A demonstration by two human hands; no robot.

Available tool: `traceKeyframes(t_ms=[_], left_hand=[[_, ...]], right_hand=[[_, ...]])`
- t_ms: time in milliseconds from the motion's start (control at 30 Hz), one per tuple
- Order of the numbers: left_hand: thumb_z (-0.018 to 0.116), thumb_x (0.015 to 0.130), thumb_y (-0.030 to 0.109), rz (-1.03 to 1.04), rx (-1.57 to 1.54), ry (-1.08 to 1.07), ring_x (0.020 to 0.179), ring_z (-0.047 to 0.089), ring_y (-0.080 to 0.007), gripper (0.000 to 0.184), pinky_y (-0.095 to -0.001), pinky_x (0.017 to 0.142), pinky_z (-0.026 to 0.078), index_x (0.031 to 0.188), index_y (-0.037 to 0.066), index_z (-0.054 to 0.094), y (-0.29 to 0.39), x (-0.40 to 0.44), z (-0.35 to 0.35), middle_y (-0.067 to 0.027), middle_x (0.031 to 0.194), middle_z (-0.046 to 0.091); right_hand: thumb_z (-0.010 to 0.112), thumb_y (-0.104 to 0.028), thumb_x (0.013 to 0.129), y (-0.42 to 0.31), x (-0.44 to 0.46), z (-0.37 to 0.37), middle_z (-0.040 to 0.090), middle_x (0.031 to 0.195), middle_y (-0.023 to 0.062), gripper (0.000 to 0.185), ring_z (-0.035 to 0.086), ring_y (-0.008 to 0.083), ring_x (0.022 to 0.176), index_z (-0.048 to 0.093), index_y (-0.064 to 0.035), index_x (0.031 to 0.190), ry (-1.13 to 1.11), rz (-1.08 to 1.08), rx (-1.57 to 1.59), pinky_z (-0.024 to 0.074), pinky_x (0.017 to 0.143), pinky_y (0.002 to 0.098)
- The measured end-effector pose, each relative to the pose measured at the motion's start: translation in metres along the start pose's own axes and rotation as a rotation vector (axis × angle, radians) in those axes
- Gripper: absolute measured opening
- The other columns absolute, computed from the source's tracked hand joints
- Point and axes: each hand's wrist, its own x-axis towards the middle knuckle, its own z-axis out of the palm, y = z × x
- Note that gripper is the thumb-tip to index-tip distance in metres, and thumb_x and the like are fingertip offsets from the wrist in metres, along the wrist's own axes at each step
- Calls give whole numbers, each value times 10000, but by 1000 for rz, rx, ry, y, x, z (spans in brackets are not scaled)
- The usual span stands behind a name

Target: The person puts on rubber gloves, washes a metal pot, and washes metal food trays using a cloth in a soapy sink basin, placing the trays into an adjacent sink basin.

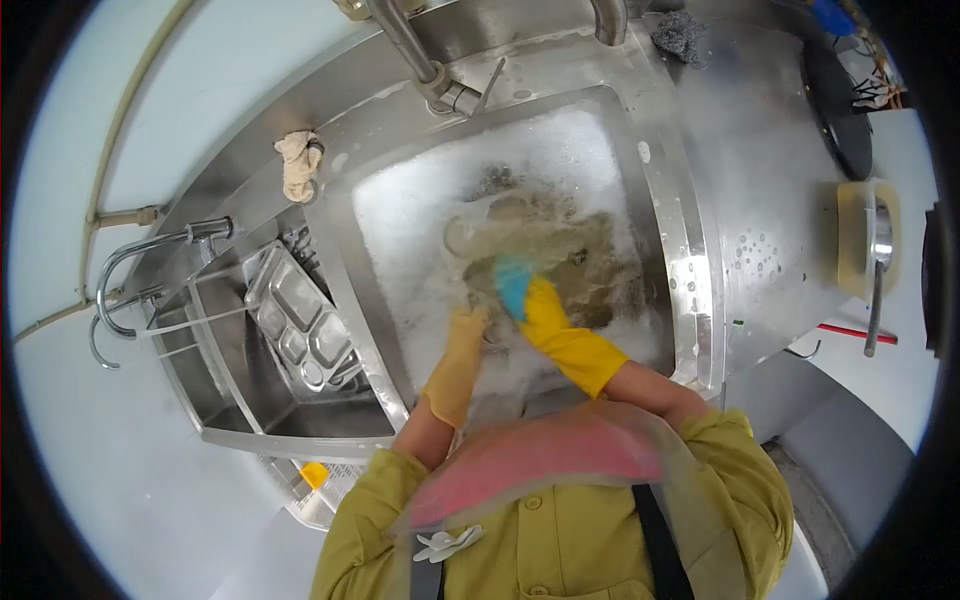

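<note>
Yellow-gloved, the right hand [546, 316] is holding a blue pad [513, 285] as murky water [575, 238] is hiding the grip of the left hand [467, 332].

Steel counter [745, 150] around foamy sink [655, 290]: dark scourer [679, 37], beige cloth [297, 168], tub [851, 240].

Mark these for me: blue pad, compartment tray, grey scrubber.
Blue pad [513, 287]: head view, middle of its visible part.
Compartment tray [298, 314]: head view, middle of its face.
Grey scrubber [679, 38]: head view, middle of its upper side.
</note>
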Motion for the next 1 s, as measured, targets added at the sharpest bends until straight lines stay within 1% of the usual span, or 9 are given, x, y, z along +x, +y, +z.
traceKeyframes(t_ms=[100,300,433,567,667,733,800,833,1000], left_hand=[[648,962,427,98,141,167,797,631,-257,437,-400,749,505,1063,2,656,27,-46,5,-114,862,661],[707,909,448,13,475,304,865,673,-292,482,-412,789,502,1099,5,686,109,-144,-47,-166,936,718],[757,889,284,481,618,484,836,700,-317,326,-393,769,537,1085,28,716,137,-180,-84,-158,906,732],[739,819,142,1178,906,295,847,706,-345,280,-438,833,571,1075,29,728,181,-193,-84,-142,913,734],[746,742,130,1504,1156,34,917,710,-285,351,-430,861,581,1087,66,731,174,-170,-69,-99,1010,731],[741,736,136,1579,1238,-60,992,692,-258,367,-412,886,573,1100,98,726,148,-158,-54,-70,1092,709],[718,735,140,1617,1263,-105,1059,671,-239,392,-402,921,556,1127,123,723,119,-136,-43,-43,1153,691],[697,738,140,1612,1249,-101,1089,658,-233,411,-401,942,543,1147,132,722,103,-122,-39,-32,1172,684],[681,766,153,1442,1431,-334,1146,625,-214,431,-415,1018,498,1195,175,717,19,-80,-37,-8,1247,653]], right_hand=[[596,-53,847,-31,56,-3,609,1360,198,389,546,373,1288,670,-93,1227,12,-288,-54,436,1089,450],[542,-129,941,121,108,-20,591,1426,171,417,527,376,1340,626,-115,1348,172,465,-93,402,1140,445],[558,-365,1001,144,99,-111,612,1393,200,466,553,369,1319,614,-98,1379,215,804,-216,424,1109,414],[596,-290,1005,59,139,-183,617,1408,167,460,576,301,1300,587,-85,1416,331,557,335,422,1092,334],[637,-204,971,92,134,-167,593,1444,164,511,559,292,1324,550,-69,1456,202,314,220,407,1108,321],[685,-167,918,114,116,-145,584,1449,176,548,539,331,1353,559,-63,1441,29,313,-7,400,1139,365],[714,-76,816,151,67,-94,533,1499,186,700,479,379,1402,516,-85,1488,35,-118,-272,362,1177,438],[717,-75,801,140,47,-79,517,1514,181,721,450,395,1419,517,-104,1493,-58,-97,-188,334,1192,465],[748,-126,715,-37,29,-21,553,1481,130,716,424,423,1411,602,-160,1416,-452,-307,100,313,1189,520]])
